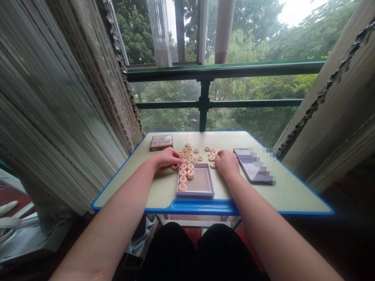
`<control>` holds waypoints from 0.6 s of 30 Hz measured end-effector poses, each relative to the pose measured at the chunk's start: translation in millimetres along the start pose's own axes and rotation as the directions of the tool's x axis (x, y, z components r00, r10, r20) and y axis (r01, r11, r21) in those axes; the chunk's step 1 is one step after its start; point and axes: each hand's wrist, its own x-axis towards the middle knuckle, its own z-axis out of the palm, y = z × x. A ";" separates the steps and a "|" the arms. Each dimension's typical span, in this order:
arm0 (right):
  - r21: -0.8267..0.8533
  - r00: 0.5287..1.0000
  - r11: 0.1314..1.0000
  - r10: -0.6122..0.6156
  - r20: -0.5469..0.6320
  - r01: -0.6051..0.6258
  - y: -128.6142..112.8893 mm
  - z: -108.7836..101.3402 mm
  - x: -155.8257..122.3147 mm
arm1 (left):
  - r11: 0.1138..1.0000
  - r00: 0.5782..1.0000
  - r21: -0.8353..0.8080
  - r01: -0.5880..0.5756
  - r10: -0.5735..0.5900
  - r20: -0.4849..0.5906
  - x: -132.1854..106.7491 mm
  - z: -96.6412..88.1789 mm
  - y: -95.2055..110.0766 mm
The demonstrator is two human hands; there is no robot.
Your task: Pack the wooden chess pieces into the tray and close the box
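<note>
- Hand, left (171, 157): fingers narrow by the tray's far corner; I can't tell its grip.
- Hand, right (226, 161): curled beside loose pieces (195, 160), grip unclear to me.
- Six pieces (183, 180): left side of tray (202, 181).
- Phone (255, 167) right, carton (161, 141) left, on counter (293, 199).

We take this for a home, probably a window nook or balcony corner. Long drapes (58, 97) hang on our left and a pale curtain (328, 97) on our right, around windowpanes (164, 91) and a green railing (249, 70), with leafy trees (252, 43) beyond. We sit at a small blue-edged table (293, 197) over a reddish floor (191, 235), and the xiangqi pieces (190, 167) on it suggest household leisure.
</note>
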 end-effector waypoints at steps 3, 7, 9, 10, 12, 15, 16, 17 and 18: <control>0.017 1.000 1.000 0.017 -0.006 -0.016 1.7 2.0 1.5 | 1.000 1.000 0.021 0.009 -0.009 -0.008 0.1 0.3 1.2; 0.067 1.000 0.997 0.024 -0.002 -0.024 4.3 2.9 1.5 | 0.998 1.000 0.061 0.002 0.000 -0.028 1.8 0.5 -0.2; 0.121 0.999 0.993 0.001 -0.033 0.003 6.6 2.9 1.8 | 0.997 0.999 0.072 -0.009 0.012 -0.044 2.8 0.0 -2.5; 0.151 0.997 0.988 -0.022 -0.074 0.033 7.9 2.9 2.2 | 0.997 0.999 0.075 -0.014 0.018 -0.048 3.2 -0.5 -3.9; 0.201 0.979 0.970 -0.103 -0.176 0.138 9.7 2.8 3.2 | 0.997 0.998 0.078 -0.022 0.026 -0.054 4.3 -2.0 -6.9; 0.291 0.934 0.902 -0.245 -0.260 0.318 6.5 1.2 1.7 | 0.995 0.998 0.095 -0.016 0.022 -0.063 6.5 -5.2 -11.3; 0.341 0.925 0.870 -0.277 -0.260 0.357 3.1 -0.3 -0.7 | 0.994 0.997 0.110 -0.014 0.021 -0.069 7.5 -6.0 -12.4; 0.397 0.919 0.834 -0.304 -0.251 0.384 -1.2 -2.5 -4.2 | 0.992 0.997 0.128 -0.013 0.023 -0.072 8.4 -6.6 -13.2; 0.452 0.915 0.797 -0.327 -0.235 0.401 -6.3 -5.2 -8.7 | 0.989 0.997 0.145 -0.016 0.027 -0.074 9.3 -6.9 -13.7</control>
